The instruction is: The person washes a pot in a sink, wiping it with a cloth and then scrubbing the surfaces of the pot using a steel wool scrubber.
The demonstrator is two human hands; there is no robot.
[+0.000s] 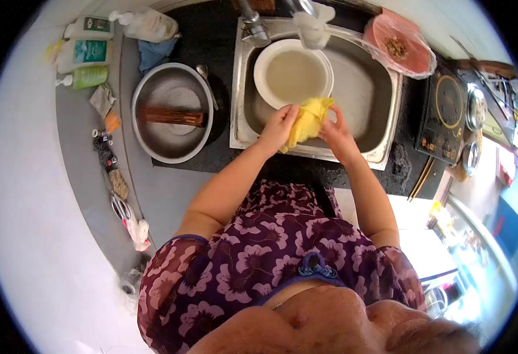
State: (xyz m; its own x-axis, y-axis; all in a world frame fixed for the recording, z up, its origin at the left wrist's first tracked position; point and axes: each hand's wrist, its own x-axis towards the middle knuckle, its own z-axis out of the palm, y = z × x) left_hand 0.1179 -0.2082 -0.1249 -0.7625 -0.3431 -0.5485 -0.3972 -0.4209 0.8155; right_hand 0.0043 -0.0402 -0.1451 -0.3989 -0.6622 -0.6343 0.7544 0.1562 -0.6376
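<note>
Probable yellow cloth between both hands

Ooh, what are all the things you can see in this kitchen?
Sink: 1, silver, top middle
Tap: 1, silver, sink's far side
Bowl: 1, white, in sink
Cloth: 1, yellow, over sink's near edge
Basin: 1, grey, left of sink
Stick bundle: 1, brown, in basin
Spoon: 1, silver, basin's right rim
Bottles: 4, three whitish, one green, upper left
Second cloth: 1, blue, beyond basin
Covered dish: 1, pink, upper right
Cooktop: 1, black, right
Chopsticks: 2, brown, below cooktop
Small items: several, mixed, far left, unclear
Background clutter: many, mixed, right, blurry
Clothing: purple, flowered, below
Left hand: 1, bare, gripping cloth
Right hand: 1, bare, at cloth's right side
</note>
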